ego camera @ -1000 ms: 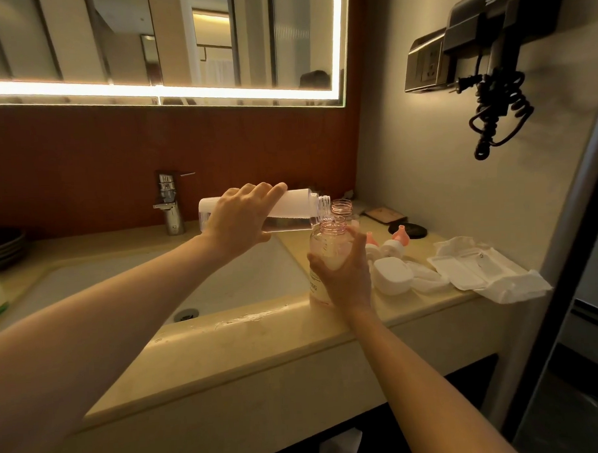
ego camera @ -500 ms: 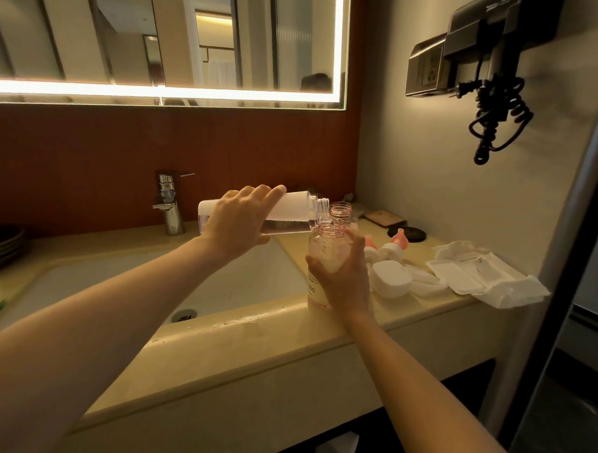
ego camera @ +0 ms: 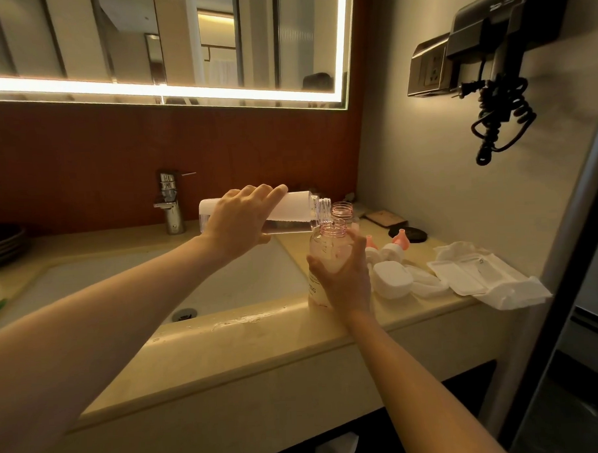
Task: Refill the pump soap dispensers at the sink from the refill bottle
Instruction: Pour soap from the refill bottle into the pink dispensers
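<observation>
My left hand (ego camera: 243, 219) grips the clear refill bottle (ego camera: 295, 214) with a white label, tipped on its side, its open neck over the mouth of a pink-tinted dispenser bottle (ego camera: 327, 256). That dispenser stands uncapped on the counter beside the sink (ego camera: 129, 285), and my right hand (ego camera: 344, 275) holds its body. A second uncapped dispenser (ego camera: 342, 212) stands right behind it, mostly hidden. Two pump heads with pink tips (ego camera: 391, 244) lie on the counter to the right.
A chrome tap (ego camera: 169, 204) stands behind the sink. A white lidded box (ego camera: 392, 278), white cloths (ego camera: 478, 273) and a dark round lid (ego camera: 411, 234) lie on the counter to the right. Dark plates (ego camera: 2, 241) sit far left. A wall hair dryer (ego camera: 499, 63) hangs at right.
The refill bottle's neck has settled lower, onto the mouth of the front dispenser. Both hands keep their holds; the view shifted slightly.
</observation>
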Demonstrator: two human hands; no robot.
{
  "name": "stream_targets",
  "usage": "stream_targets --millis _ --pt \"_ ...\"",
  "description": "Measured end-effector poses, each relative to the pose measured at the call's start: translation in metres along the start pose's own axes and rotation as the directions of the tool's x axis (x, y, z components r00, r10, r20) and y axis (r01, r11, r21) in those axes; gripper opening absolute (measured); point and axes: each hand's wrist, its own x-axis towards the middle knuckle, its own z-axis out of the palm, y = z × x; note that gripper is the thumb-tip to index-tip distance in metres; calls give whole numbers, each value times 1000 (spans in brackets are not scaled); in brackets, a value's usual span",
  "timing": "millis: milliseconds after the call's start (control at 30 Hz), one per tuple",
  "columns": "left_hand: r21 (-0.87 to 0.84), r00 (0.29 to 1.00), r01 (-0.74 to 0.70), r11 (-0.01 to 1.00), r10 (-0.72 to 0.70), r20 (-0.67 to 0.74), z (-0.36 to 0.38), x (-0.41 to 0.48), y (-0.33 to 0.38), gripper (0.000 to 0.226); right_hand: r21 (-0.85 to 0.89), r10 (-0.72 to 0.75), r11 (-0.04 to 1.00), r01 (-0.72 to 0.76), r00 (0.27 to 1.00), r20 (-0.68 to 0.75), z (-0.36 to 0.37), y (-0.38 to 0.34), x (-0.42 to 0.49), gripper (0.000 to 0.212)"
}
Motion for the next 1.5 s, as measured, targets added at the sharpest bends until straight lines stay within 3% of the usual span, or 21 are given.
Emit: stream_targets --millis 1500 --pt "36 999 -40 999 41 -20 -3 3 0 86 -1 5 1000 -5 1000 -1 1 0 -1 76"
